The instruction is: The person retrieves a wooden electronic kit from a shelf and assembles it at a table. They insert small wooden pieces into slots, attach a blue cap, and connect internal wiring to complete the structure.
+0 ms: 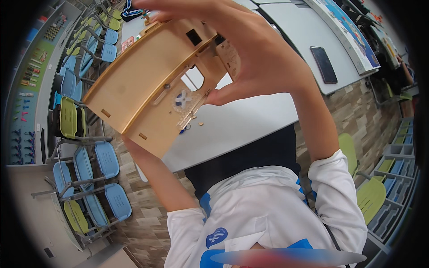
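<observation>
A light-brown wooden model [147, 76] made of slotted panels is held up, tilted, above the white table. My right hand [263, 58] reaches over its upper right part, with fingers stretched along the top and the thumb on the near side by a clear plastic strip [191, 111]. A round clear piece with a white cross [182, 101] sits on the lower panel. From below, my left forearm [152, 174] goes up behind the model's lower corner; the left hand's fingers are hidden there. Small loose pieces [201, 123] lie on the table just beyond the panel's edge.
The white table [250, 120] stands before me. A dark phone [323, 65] and a large colourful box [346, 35] are on the table at the upper right. Stacked blue and green chairs [85, 178] line the left side; a green chair [371, 198] is at the right.
</observation>
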Available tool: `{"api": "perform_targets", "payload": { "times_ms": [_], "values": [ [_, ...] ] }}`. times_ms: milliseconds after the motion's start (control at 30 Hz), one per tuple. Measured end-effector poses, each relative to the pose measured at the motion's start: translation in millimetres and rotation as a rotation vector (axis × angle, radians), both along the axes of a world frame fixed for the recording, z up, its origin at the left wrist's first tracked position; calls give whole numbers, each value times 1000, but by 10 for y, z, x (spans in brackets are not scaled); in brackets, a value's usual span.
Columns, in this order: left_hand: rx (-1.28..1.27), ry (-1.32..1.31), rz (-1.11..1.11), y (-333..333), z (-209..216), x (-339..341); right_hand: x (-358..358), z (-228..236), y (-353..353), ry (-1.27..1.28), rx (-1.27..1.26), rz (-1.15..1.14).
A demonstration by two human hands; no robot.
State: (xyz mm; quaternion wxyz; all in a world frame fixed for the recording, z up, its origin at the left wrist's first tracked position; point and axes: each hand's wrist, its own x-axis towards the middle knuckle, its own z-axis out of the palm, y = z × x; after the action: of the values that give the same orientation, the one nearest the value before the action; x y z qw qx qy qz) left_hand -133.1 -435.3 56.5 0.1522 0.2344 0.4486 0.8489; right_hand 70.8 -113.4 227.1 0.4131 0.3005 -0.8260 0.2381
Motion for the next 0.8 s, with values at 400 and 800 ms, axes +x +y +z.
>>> {"api": "perform_targets", "payload": {
  "times_ms": [400, 800],
  "values": [
    [193, -203, -326, 428, 452, 149, 151, -22, 413, -571, -510, -153],
    [-537, 100, -460, 1885, 451, 9, 654, -1588, 781, -913, -1508, -298]
  ]
}}
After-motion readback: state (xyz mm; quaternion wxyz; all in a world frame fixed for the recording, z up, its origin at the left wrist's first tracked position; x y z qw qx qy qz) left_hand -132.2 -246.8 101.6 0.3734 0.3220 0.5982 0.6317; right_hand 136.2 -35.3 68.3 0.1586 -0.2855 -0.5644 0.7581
